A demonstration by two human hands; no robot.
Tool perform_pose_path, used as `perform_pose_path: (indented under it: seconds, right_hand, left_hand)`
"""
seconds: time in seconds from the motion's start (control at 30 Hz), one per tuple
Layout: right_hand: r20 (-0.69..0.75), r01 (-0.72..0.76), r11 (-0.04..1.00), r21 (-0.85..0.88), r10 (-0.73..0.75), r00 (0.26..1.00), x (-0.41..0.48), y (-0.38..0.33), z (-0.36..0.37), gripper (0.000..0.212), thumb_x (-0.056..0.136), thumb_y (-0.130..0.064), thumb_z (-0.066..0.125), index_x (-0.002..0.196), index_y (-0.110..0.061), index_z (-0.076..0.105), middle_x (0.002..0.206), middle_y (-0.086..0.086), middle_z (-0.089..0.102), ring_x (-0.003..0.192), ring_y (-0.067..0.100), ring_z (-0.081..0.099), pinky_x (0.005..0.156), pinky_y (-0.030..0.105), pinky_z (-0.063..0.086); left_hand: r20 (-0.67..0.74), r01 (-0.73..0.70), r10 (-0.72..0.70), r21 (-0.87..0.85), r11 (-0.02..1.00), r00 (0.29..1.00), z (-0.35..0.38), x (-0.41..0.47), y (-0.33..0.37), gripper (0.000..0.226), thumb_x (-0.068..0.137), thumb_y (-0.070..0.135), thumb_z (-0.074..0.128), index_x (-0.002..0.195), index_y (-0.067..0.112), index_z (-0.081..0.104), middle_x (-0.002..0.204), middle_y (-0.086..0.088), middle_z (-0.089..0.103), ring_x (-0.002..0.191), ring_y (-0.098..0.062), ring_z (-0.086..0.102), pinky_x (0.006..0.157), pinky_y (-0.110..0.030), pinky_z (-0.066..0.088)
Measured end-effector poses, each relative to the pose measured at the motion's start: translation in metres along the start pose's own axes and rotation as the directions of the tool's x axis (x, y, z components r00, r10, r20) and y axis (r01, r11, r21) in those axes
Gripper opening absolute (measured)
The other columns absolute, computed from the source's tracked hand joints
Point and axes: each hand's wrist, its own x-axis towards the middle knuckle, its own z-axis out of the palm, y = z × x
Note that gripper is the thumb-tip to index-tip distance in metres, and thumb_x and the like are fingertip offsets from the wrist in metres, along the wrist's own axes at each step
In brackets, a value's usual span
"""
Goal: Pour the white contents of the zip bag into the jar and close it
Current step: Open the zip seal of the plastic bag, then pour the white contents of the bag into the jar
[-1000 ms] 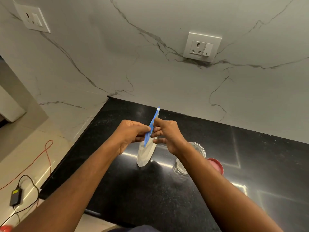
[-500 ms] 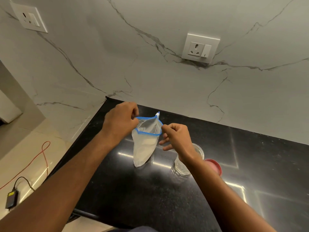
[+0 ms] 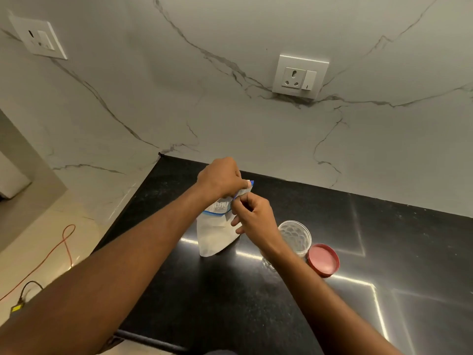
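Observation:
A clear zip bag [image 3: 213,235] with a blue zip strip stands on the black counter, its lower part full of white contents. My left hand [image 3: 222,178] pinches the far top edge of the bag. My right hand [image 3: 252,213] pinches the near top edge, just to the bag's right. The bag's mouth is held apart between them. A clear, open, empty-looking jar [image 3: 294,237] stands right of my right wrist, partly hidden by it. Its red lid [image 3: 323,259] lies upside down on the counter beside the jar.
The black counter [image 3: 230,303] ends at a front edge near me and a left edge over a pale floor. A marble wall with a socket [image 3: 300,76] rises behind. An orange cable [image 3: 65,242] and a charger lie on the floor at left.
The zip was shut and pinched by both hands; the hands then pulled the mouth open. Both hands have since shifted right and up, and the bag leans toward the jar.

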Motion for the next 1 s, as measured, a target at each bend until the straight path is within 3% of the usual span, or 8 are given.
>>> perform_pose_path:
  seconds: [0.17, 0.3, 0.43, 0.53, 0.63, 0.7, 0.9, 1.0]
  right_hand:
    - [-0.022, 0.078, 0.997, 0.024, -0.078, 0.997, -0.004, 0.009, -0.018, 0.007, 0.102, -0.019, 0.066, 0.106, -0.019, 0.072, 0.099, 0.003, 0.074, 0.082, 0.016, 0.073, 0.071, 0.029, 0.063]
    - [-0.191, 0.086, 0.996, -0.020, -0.088, 0.978, -0.003, 0.020, -0.036, 0.022, 0.098, -0.014, 0.071, 0.119, -0.020, 0.067, 0.110, -0.005, 0.072, 0.100, 0.008, 0.070, 0.088, 0.027, 0.060]
    - [-0.210, 0.112, 0.987, -0.116, -0.134, 0.968, 0.007, 0.022, -0.054, 0.039, 0.098, -0.014, 0.072, 0.133, -0.024, 0.058, 0.124, -0.006, 0.062, 0.098, 0.010, 0.067, 0.081, 0.021, 0.058]
    - [-0.218, 0.101, 0.979, -0.180, -0.139, 0.966, 0.017, 0.025, -0.072, 0.031, 0.100, -0.020, 0.068, 0.130, -0.025, 0.061, 0.124, -0.005, 0.063, 0.093, 0.007, 0.066, 0.072, 0.015, 0.054]
    - [-0.314, 0.114, 0.974, -0.198, -0.173, 0.934, 0.016, 0.035, -0.094, 0.021, 0.101, -0.024, 0.068, 0.121, -0.021, 0.071, 0.113, -0.008, 0.071, 0.096, 0.003, 0.068, 0.084, 0.021, 0.059]
    - [-0.344, 0.110, 0.988, -0.108, -0.141, 0.928, 0.010, 0.044, -0.106, 0.015, 0.101, -0.026, 0.068, 0.115, -0.025, 0.074, 0.107, -0.013, 0.075, 0.099, 0.007, 0.071, 0.091, 0.025, 0.060]
    - [-0.250, 0.010, 0.963, 0.271, 0.061, 0.966, -0.014, 0.063, -0.129, 0.022, 0.098, -0.027, 0.071, 0.119, -0.024, 0.073, 0.113, -0.007, 0.078, 0.109, 0.016, 0.074, 0.088, 0.039, 0.065]
    - [-0.330, 0.043, 0.947, 0.317, 0.068, 0.941, -0.027, 0.067, -0.143, 0.018, 0.097, -0.023, 0.072, 0.114, -0.020, 0.075, 0.110, -0.002, 0.080, 0.107, 0.022, 0.076, 0.083, 0.033, 0.065]
  left_hand:
    - [-0.062, -0.081, 0.073, -0.136, 0.987, 0.995, 0.006, -0.009, -0.006, 0.026, 0.098, 0.034, 0.072, 0.087, 0.013, 0.082, 0.079, -0.005, 0.076, 0.069, -0.018, 0.071, 0.065, -0.026, 0.052]
    - [-0.099, -0.159, 0.143, -0.186, 0.970, 0.985, -0.006, -0.025, -0.007, 0.023, 0.098, 0.037, 0.073, 0.092, 0.017, 0.083, 0.081, 0.004, 0.075, 0.066, -0.009, 0.067, 0.062, -0.020, 0.046]
    - [-0.157, -0.324, 0.299, -0.172, 0.930, 0.941, -0.033, -0.038, 0.013, 0.024, 0.099, 0.040, 0.070, 0.079, 0.027, 0.075, 0.081, 0.009, 0.070, 0.067, -0.006, 0.066, 0.065, -0.014, 0.048]
    - [-0.231, -0.450, 0.405, -0.197, 0.871, 0.885, -0.052, -0.043, 0.035, 0.024, 0.100, 0.038, 0.069, 0.094, 0.018, 0.081, 0.079, 0.011, 0.068, 0.067, -0.004, 0.067, 0.059, -0.009, 0.053]
    - [-0.311, -0.542, 0.474, -0.187, 0.819, 0.824, -0.063, -0.043, 0.054, 0.030, 0.101, 0.036, 0.069, 0.097, 0.009, 0.084, 0.084, -0.002, 0.079, 0.068, -0.015, 0.073, 0.063, -0.025, 0.059]
    - [-0.330, -0.588, 0.515, -0.178, 0.789, 0.791, -0.062, -0.042, 0.067, 0.031, 0.102, 0.033, 0.069, 0.097, 0.006, 0.083, 0.086, -0.009, 0.080, 0.070, -0.022, 0.074, 0.065, -0.033, 0.058]
    - [-0.347, -0.652, 0.569, -0.202, 0.731, 0.745, -0.045, -0.038, 0.094, 0.029, 0.103, 0.029, 0.068, 0.105, 0.004, 0.083, 0.092, -0.014, 0.080, 0.077, -0.026, 0.074, 0.071, -0.040, 0.060]
    - [-0.365, -0.649, 0.549, -0.262, 0.715, 0.752, -0.039, -0.036, 0.103, 0.029, 0.102, 0.030, 0.069, 0.102, 0.004, 0.083, 0.092, -0.014, 0.080, 0.078, -0.029, 0.075, 0.070, -0.044, 0.062]
